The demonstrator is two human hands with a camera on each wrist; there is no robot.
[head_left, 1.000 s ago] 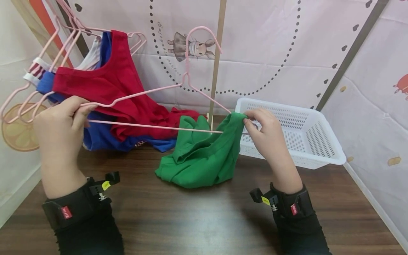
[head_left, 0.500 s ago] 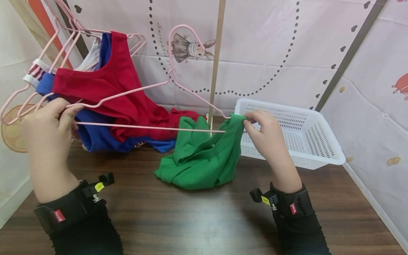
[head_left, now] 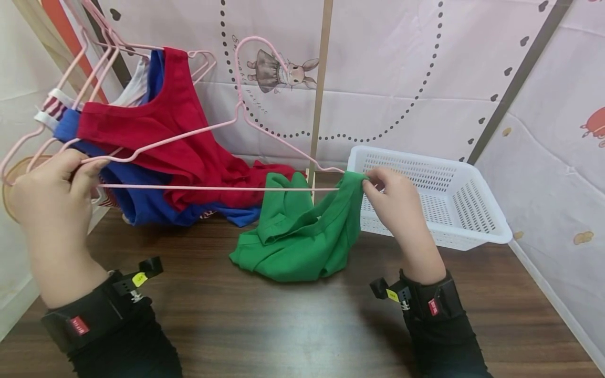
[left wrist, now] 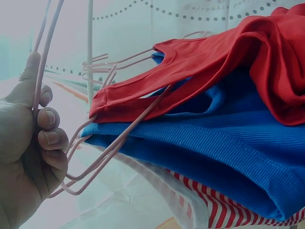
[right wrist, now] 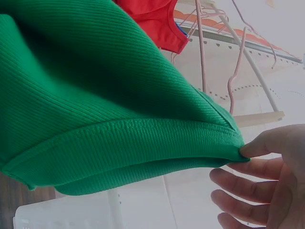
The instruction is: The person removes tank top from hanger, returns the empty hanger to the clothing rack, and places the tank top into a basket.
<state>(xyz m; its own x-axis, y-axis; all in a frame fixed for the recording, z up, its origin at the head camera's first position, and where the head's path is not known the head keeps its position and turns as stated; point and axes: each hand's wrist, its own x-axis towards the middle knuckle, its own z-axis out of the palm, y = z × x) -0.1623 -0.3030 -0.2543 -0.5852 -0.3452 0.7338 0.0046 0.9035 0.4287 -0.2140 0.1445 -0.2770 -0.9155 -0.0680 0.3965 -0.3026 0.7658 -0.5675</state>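
A pink hanger (head_left: 189,132) stretches across the head view with its hook up. My left hand (head_left: 55,197) grips its left end; the left wrist view shows the fingers curled round the pink wire (left wrist: 44,57). The hanger's right end meets the strap of a green ribbed tank top (head_left: 302,241), whose lower part lies bunched on the table. Thumb and forefinger of my right hand (head_left: 397,202) pinch the edge of that strap, and in the right wrist view the other fingers (right wrist: 243,186) stay loose. How deep the hanger's tip sits in the strap is hidden.
At the left, red (head_left: 156,126), blue and striped tops hang on several pink hangers, close beside my left hand. A white perforated basket (head_left: 496,228) stands behind my right hand. Printed curtains (head_left: 378,63) enclose the brown wooden table (head_left: 283,331).
My left hand has moved left and slightly down, drawing the hanger leftward with it. My right hand has stayed nearly still, pinching the green strap.
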